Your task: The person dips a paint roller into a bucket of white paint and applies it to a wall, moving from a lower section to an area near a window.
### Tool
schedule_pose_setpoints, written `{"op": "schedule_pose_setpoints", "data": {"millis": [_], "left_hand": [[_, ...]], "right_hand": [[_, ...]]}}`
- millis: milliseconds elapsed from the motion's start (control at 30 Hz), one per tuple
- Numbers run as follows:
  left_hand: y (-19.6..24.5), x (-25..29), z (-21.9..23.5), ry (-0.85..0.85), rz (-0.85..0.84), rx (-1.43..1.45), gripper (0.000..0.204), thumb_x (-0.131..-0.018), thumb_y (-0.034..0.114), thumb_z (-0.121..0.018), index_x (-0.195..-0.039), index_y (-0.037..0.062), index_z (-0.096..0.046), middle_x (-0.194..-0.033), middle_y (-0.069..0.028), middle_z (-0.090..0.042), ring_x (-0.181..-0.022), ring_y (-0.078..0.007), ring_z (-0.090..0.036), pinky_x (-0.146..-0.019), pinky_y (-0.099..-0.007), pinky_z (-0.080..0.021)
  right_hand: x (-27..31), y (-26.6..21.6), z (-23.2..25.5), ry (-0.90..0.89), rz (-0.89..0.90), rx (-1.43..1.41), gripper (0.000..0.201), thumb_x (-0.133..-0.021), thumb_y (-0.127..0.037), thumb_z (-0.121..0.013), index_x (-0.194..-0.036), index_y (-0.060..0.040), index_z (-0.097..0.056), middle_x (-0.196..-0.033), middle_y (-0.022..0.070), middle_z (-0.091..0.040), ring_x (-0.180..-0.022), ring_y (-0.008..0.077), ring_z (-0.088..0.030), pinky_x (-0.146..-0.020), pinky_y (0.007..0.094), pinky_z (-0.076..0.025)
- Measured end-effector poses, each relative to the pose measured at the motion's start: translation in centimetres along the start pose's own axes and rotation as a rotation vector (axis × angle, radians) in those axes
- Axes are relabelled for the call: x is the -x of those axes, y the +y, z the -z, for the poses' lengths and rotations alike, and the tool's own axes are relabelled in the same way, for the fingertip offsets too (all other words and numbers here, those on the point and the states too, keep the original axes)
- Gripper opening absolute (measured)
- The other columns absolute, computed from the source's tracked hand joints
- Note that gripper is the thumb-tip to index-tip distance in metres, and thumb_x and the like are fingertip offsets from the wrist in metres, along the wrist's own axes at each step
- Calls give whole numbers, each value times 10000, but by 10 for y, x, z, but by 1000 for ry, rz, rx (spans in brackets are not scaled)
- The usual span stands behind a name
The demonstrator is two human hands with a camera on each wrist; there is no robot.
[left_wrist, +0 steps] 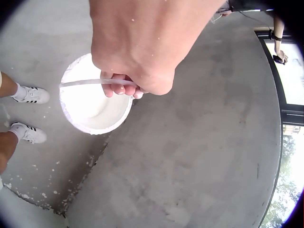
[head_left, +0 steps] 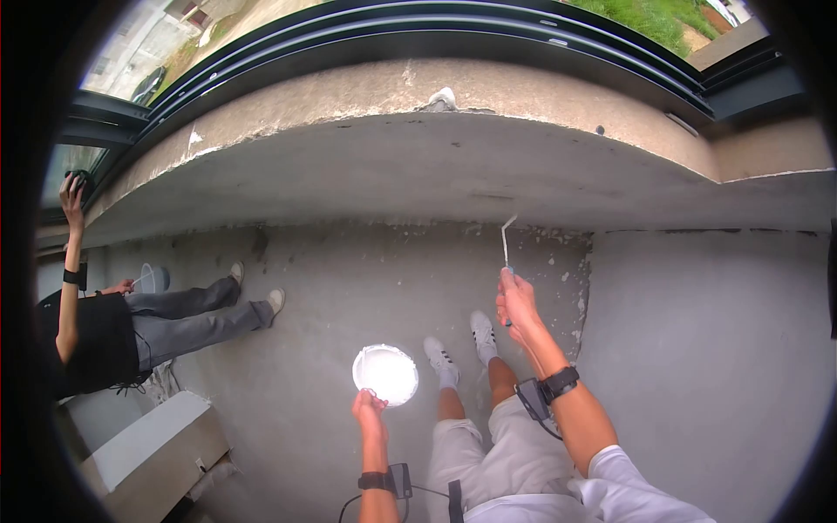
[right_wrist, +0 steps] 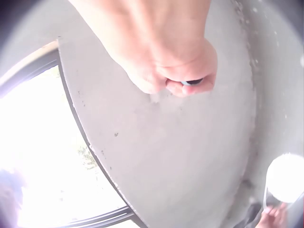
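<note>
My left hand (head_left: 370,411) grips the thin white handle (left_wrist: 90,82) of a white bucket (head_left: 384,376), which hangs below the fingers. White material shows inside it, and its rim is smeared. My right hand (head_left: 517,301) holds a slim tool (head_left: 505,248) by its blue-and-dark handle, out in front near the grey wall under the window. The tool's end is thin, whitish and bent; its kind is not clear. In the right wrist view the right hand (right_wrist: 166,52) hides all but a bit of the handle.
A window sill (head_left: 349,91) with a dark frame runs across the front, bearing a whitish lump (head_left: 443,98). At left another person (head_left: 96,331) reaches to the window and holds a second bucket (head_left: 154,279). A pale-topped ledge (head_left: 153,440) stands behind. White specks dot the floor.
</note>
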State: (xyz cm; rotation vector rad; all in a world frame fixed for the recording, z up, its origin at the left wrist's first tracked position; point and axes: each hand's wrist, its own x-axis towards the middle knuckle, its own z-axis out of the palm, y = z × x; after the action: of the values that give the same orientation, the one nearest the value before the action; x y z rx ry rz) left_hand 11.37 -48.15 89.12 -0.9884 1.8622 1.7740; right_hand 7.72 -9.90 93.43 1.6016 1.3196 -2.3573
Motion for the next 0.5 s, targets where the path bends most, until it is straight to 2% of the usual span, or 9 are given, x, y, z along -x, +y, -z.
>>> {"op": "schedule_pose_setpoints", "data": {"millis": [67, 100, 200, 233, 367, 500], "left_hand": [[-7, 9, 13, 2, 17, 1, 177, -972, 180, -467, -836, 94, -542, -704, 3, -487, -652, -127, -482, -721, -343, -477], [-4, 7, 14, 19, 16, 13, 177, -972, 183, -467, -839, 94, -544, -707, 1, -490, -654, -129, -484, -721, -343, -476], [-3, 20, 27, 67, 48, 29, 179, -972, 191, -468, -844, 94, -546, -709, -3, -491, -656, -132, -486, -721, -343, -475], [-9, 3, 17, 63, 27, 55, 181, -974, 194, -467, -845, 93, -545, -706, -3, -487, -653, -133, -485, -720, -343, -474], [0, 11, 47, 55, 49, 65, 187, -976, 199, -467, -844, 88, -539, -697, 1, -471, -644, -131, -474, -714, -344, -471], [2, 14, 54, 126, 2, 144, 179, -969, 194, -474, -843, 82, -534, -691, 7, -456, -635, -120, -461, -708, -340, -469]], "right_hand": [[-26, 14, -4, 41, -14, 44, 349, -1009, -395, -481, -840, -90, -459, -549, -49, -366, -386, 55, -284, -334, 249, -243], [-20, 8, -6, 28, -4, 52, 353, -1009, -398, -481, -840, -90, -458, -549, -49, -364, -387, 54, -281, -337, 251, -245], [50, -16, 5, -9, -4, 67, 359, -1011, -406, -481, -842, -90, -457, -548, -51, -352, -389, 48, -271, -344, 252, -251], [59, -31, 12, -52, 32, 55, 359, -1011, -408, -481, -845, -90, -457, -548, -53, -346, -390, 45, -268, -347, 251, -253], [162, -85, 9, -89, 51, -35, 337, -1015, -404, -487, -877, -99, -458, -562, -63, -337, -388, 32, -253, -345, 224, -223], [210, -120, 6, -108, 94, -63, 302, -1022, -373, -476, -907, -94, -462, -572, -59, -343, -392, 35, -266, -351, 222, -241]]}}
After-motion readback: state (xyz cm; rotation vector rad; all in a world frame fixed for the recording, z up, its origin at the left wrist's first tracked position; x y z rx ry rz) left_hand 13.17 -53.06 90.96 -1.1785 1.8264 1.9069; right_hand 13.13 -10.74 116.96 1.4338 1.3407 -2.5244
